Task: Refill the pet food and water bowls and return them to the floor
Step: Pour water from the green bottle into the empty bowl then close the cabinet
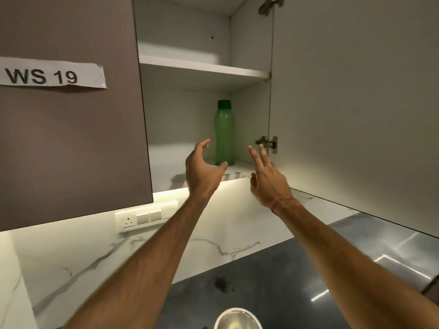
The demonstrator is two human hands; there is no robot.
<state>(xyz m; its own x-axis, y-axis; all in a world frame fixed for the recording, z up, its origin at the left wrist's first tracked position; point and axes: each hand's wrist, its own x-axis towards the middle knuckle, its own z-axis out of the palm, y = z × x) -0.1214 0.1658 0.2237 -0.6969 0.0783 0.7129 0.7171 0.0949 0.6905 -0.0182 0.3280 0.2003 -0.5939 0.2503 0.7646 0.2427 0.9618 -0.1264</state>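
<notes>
A green plastic bottle (224, 134) with a dark green cap stands upright on the lower shelf of an open wall cupboard (190, 167). My left hand (203, 168) is raised just in front of the bottle's left side, fingers and thumb spread in a wide C, holding nothing. My right hand (268, 176) is up to the right of the bottle, fingers straight and pointing at the cupboard, also empty. A steel bowl (237, 319) sits on the dark counter at the bottom edge, partly cut off.
The cupboard's right door (356, 103) hangs open beside my right hand, with its hinge (268, 142) close to my fingertips. A closed brown door (71, 138) labelled WS 19 is on the left. A switch panel (145, 218) is on the marble backsplash. The upper shelf (204, 66) holds nothing visible.
</notes>
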